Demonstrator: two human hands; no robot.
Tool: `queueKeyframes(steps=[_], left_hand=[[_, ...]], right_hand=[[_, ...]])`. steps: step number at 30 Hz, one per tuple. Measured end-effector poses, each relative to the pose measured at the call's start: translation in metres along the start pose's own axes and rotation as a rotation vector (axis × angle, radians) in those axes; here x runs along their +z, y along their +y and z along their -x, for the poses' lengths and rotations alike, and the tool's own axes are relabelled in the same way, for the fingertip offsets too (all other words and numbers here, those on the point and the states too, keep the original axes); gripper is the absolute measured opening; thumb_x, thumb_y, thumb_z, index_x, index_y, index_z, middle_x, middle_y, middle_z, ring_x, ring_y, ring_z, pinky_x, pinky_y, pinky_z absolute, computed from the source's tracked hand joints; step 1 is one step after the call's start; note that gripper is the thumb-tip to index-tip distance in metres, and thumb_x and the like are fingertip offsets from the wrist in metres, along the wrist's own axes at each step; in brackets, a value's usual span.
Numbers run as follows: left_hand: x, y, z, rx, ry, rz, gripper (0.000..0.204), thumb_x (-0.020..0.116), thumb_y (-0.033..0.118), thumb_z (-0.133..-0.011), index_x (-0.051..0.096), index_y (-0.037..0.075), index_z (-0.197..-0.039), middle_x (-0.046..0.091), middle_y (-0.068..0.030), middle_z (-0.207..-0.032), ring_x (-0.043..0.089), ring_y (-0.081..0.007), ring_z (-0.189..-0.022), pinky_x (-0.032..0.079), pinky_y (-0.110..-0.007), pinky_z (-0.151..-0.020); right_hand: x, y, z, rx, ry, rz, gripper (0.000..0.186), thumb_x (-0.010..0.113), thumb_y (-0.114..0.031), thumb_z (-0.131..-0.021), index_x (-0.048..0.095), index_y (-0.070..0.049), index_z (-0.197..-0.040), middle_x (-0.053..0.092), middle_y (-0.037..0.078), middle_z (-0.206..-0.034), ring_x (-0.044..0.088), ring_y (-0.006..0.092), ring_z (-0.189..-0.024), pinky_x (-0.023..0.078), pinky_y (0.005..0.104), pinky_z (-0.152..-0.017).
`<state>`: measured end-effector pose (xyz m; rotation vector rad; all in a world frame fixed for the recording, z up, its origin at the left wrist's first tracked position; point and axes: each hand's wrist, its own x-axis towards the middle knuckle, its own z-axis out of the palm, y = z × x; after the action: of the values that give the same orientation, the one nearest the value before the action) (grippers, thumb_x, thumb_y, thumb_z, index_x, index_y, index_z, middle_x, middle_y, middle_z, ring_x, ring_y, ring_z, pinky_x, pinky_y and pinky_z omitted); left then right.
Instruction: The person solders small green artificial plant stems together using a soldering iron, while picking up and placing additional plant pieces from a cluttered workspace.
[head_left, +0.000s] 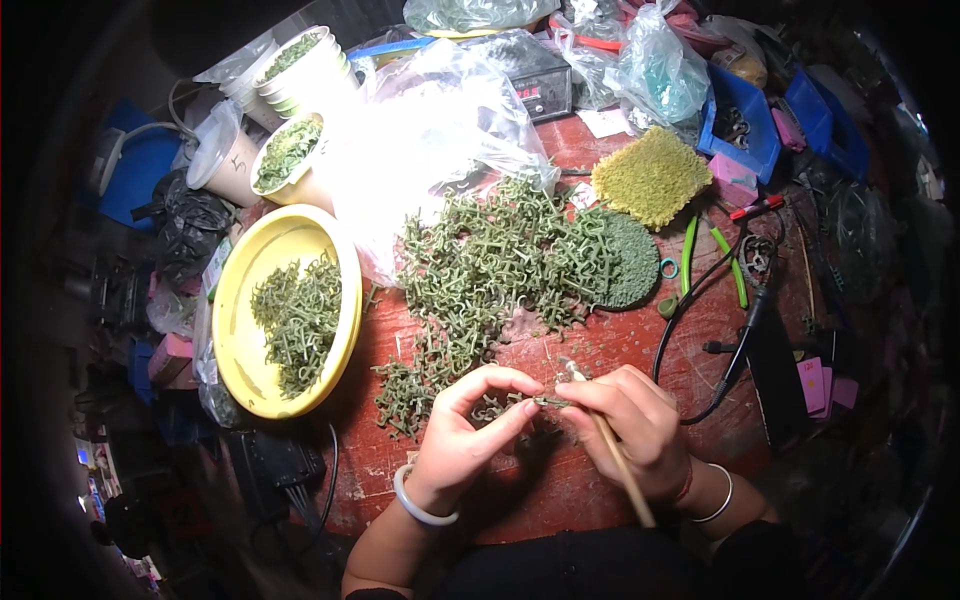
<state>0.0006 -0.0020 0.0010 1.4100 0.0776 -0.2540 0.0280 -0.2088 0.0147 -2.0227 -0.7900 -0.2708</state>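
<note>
My left hand is closed near the table's front edge, thumb and forefinger pinching one end of a small green hooked piece. Across from it, my right hand grips a thin tool with a pale wooden handle, its tip pointing away from me. The right fingertips meet the same green piece; exactly how they touch it is hard to see. Just beyond both hands spreads a loose pile of green bent pieces, with a smaller clump trailing toward my left hand.
A yellow basin holding similar pieces stands left. Behind are stacked tubs and glaring plastic bags. A yellow rough-textured block, green round pad, green-handled pliers, a cabled pen-like tool and blue bins lie right.
</note>
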Motion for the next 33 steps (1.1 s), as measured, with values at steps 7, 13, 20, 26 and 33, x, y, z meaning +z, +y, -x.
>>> queueKeyframes(steps=[7, 13, 20, 26, 33], left_hand=[[0.002, 0.005, -0.003, -0.124, -0.092, 0.112, 0.026, 0.07, -0.003, -0.09, 0.064, 0.001, -0.115, 0.065, -0.0045, -0.111, 0.064, -0.0079, -0.089, 0.052, -0.02, -0.071], [-0.003, 0.002, -0.004, -0.005, -0.167, 0.082, 0.038, 0.071, -0.005, -0.088, 0.061, 0.0, -0.124, 0.063, -0.006, -0.117, 0.062, -0.0085, -0.096, 0.051, -0.02, -0.075], [0.0, 0.004, -0.004, 0.008, -0.075, -0.009, 0.031, 0.072, -0.005, -0.087, 0.066, 0.0, -0.117, 0.065, -0.0085, -0.115, 0.062, -0.0143, -0.103, 0.051, -0.026, -0.086], [-0.004, -0.006, -0.008, 0.205, -0.145, -0.106, 0.017, 0.071, -0.005, -0.088, 0.071, 0.0, -0.104, 0.066, -0.011, -0.111, 0.062, -0.0171, -0.105, 0.051, -0.027, -0.087], [-0.002, -0.004, -0.007, 0.15, -0.08, -0.049, 0.016, 0.074, -0.002, -0.088, 0.072, 0.001, -0.103, 0.069, -0.0109, -0.111, 0.064, -0.0194, -0.106, 0.049, -0.033, -0.097]], right_hand=[[0.002, 0.005, 0.003, 0.008, 0.004, 0.014, 0.024, 0.076, 0.001, -0.08, 0.067, -0.001, -0.101, 0.062, 0.012, -0.083, 0.062, 0.029, -0.073, 0.051, 0.037, -0.065], [0.003, 0.003, 0.001, 0.146, 0.016, -0.124, 0.018, 0.075, 0.002, -0.082, 0.066, -0.003, -0.096, 0.061, 0.01, -0.08, 0.06, 0.0283, -0.069, 0.049, 0.037, -0.062], [0.002, 0.005, 0.003, 0.161, -0.009, -0.143, 0.016, 0.075, 0.0, -0.084, 0.066, -0.004, -0.096, 0.061, 0.01, -0.08, 0.061, 0.0277, -0.069, 0.049, 0.037, -0.062], [0.001, 0.006, 0.004, 0.153, -0.057, -0.134, 0.017, 0.075, -0.004, -0.085, 0.066, -0.003, -0.1, 0.061, 0.011, -0.081, 0.061, 0.0283, -0.07, 0.05, 0.037, -0.063], [-0.008, 0.001, 0.001, 0.151, 0.001, -0.341, 0.029, 0.072, -0.006, -0.09, 0.063, 0.002, -0.116, 0.063, 0.013, -0.092, 0.062, 0.0261, -0.081, 0.05, 0.0347, -0.071]])
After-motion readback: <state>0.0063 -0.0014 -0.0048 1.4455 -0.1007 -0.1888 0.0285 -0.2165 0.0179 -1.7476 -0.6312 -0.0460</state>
